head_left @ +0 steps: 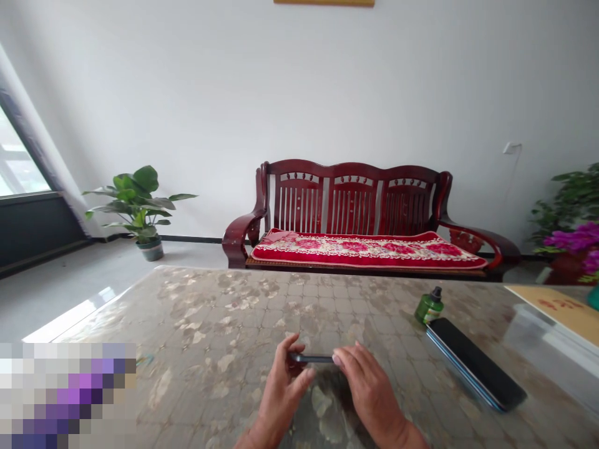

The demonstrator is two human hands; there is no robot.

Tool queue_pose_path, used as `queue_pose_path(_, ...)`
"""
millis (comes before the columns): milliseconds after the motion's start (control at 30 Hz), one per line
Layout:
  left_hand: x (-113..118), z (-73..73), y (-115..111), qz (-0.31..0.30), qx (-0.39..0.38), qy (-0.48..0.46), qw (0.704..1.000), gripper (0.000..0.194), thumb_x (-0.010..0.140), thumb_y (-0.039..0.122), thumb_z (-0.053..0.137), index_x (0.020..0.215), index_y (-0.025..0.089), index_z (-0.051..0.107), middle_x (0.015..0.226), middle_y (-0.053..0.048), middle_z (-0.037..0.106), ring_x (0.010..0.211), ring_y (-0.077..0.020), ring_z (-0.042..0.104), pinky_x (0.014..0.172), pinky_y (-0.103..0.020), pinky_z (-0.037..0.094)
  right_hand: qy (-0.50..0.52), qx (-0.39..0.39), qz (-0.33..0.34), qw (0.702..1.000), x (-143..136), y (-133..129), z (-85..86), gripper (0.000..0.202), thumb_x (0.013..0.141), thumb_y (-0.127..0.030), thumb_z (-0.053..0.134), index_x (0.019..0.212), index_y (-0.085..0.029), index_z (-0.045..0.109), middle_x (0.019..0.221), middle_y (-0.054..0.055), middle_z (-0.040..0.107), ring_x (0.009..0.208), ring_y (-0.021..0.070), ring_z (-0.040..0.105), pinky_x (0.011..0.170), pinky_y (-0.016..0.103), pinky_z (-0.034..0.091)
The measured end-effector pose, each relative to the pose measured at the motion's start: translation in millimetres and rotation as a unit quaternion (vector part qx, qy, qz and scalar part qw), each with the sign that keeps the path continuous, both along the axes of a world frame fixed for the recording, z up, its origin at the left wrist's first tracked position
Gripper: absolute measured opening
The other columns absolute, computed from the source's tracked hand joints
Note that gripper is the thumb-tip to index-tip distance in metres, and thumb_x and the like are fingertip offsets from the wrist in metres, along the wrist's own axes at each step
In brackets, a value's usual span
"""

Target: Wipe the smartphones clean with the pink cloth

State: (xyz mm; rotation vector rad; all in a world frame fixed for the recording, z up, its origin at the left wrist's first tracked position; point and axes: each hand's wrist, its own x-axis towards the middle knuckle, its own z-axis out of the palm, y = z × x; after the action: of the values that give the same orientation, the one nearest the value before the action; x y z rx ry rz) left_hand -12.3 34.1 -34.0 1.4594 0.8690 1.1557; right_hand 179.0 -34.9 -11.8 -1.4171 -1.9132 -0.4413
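A slim dark bar-shaped object (pixel 316 359) stretches between my hands, just above the table; its exact kind does not show. My left hand (pixel 285 380) grips its left end, with the thumb below and the fingers curled behind. On its right end close the thumb and fingers of my right hand (pixel 367 380), back of the hand upward. To the right lies a black-screened phone (pixel 475 362) with a blue edge. Just behind the phone stands a small green bottle (pixel 428 307) with a black cap.
A patterned cover lies over the table (pixel 224 349). At the right are a clear plastic box (pixel 538 337) and a tan board (pixel 556 305). Beyond the table's far edge stand a red wooden bench (pixel 353 199) and a potted plant (pixel 145 212). The lower left corner is pixelated.
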Motion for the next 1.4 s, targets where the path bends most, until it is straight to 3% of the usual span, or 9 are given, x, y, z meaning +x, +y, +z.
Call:
queue_pose_path(133, -3, 3.8, -4, -0.025, 0.035, 0.108, 0.993, 0.043, 0.083, 0.050, 0.060, 0.114, 0.020, 0.058, 0.112, -0.010, 0.063, 0.102, -0.0275, 0.060, 0.089, -0.041, 0.049, -0.025, -0.024, 0.031, 0.999, 6, -6, 0.8, 0.026, 0.100, -0.016, 0.039, 0.116, -0.022, 0.059, 0.103, 0.004, 0.068, 0.096, 0.0174, 0.065, 0.104, 0.042, 0.046)
queue_pose_path(367, -3, 15.6, -11, -0.058, 0.050, 0.189, 0.979, 0.026, 0.084, 0.030, 0.056, 0.108, 0.021, 0.061, 0.110, -0.007, 0.061, 0.106, -0.0245, 0.058, 0.097, -0.039, 0.044, -0.074, -0.023, 0.064, 0.995, 20, -8, -2.3, 0.029, 0.101, -0.020, 0.038, 0.120, -0.022, 0.060, 0.108, 0.004, 0.069, 0.105, 0.0176, 0.064, 0.104, 0.037, 0.047)
queue_pose_path(567, -3, 12.4, -8, -0.076, 0.099, 0.222, 0.967, 0.056, 0.063, 0.015, 0.065, 0.118, 0.021, 0.055, 0.115, -0.008, 0.057, 0.107, -0.0263, 0.056, 0.096, -0.038, 0.045, -0.118, -0.044, 0.112, 0.986, 36, -7, -9.7, 0.033, 0.102, -0.023, 0.036, 0.123, -0.023, 0.061, 0.117, 0.004, 0.069, 0.114, 0.0159, 0.061, 0.101, 0.027, 0.049)
queue_pose_path(800, 0, -0.6, -2, -0.090, 0.137, 0.258, 0.952, 0.076, 0.052, 0.006, 0.057, 0.124, 0.025, 0.046, 0.119, -0.006, 0.052, 0.109, -0.0248, 0.056, 0.098, -0.035, 0.045, -0.112, -0.071, 0.128, 0.983, 38, -3, -9.4, 0.030, 0.100, -0.029, 0.044, 0.122, -0.023, 0.062, 0.113, 0.004, 0.071, 0.108, 0.0173, 0.065, 0.093, 0.023, 0.053)
queue_pose_path(933, 4, -4.4, -1, -0.106, 0.146, 0.275, 0.945, 0.081, 0.048, 0.006, 0.058, 0.125, 0.025, 0.042, 0.118, -0.006, 0.048, 0.107, -0.0242, 0.055, 0.094, -0.033, 0.048, -0.059, -0.053, 0.110, 0.991, 39, 3, -23.8, 0.031, 0.099, -0.025, 0.044, 0.125, -0.025, 0.060, 0.105, 0.004, 0.073, 0.098, 0.0171, 0.069, 0.087, 0.023, 0.056)
queue_pose_path(1100, 8, -1.1, -1, -0.098, 0.153, 0.336, 0.924, 0.076, 0.051, 0.009, 0.064, 0.123, 0.023, 0.045, 0.116, -0.008, 0.049, 0.108, -0.0267, 0.052, 0.097, -0.037, 0.046, 0.019, -0.006, 0.036, 0.999, 38, 9, -39.9, 0.025, 0.099, -0.030, 0.046, 0.118, -0.025, 0.061, 0.105, 0.004, 0.072, 0.094, 0.0175, 0.070, 0.082, 0.023, 0.057)
queue_pose_path(1233, 9, -0.8, 0, -0.108, 0.142, 0.383, 0.906, 0.079, 0.053, 0.019, 0.079, 0.126, 0.024, 0.048, 0.121, -0.009, 0.049, 0.112, -0.0300, 0.049, 0.100, -0.041, 0.044, 0.015, -0.027, 0.034, 0.999, 38, 12, -42.5, 0.021, 0.099, -0.033, 0.048, 0.108, -0.028, 0.065, 0.104, 0.002, 0.072, 0.095, 0.0168, 0.070, 0.084, 0.023, 0.057)
queue_pose_path(1400, 9, -6.4, 4, -0.111, 0.145, 0.428, 0.885, 0.083, 0.054, 0.034, 0.087, 0.129, 0.025, 0.051, 0.126, -0.010, 0.050, 0.115, -0.0341, 0.047, 0.101, -0.049, 0.040, -0.015, -0.018, 0.040, 0.999, 42, 16, -48.4, 0.021, 0.097, -0.033, 0.051, 0.109, -0.028, 0.067, 0.112, 0.003, 0.071, 0.102, 0.0191, 0.068, 0.086, 0.026, 0.058)
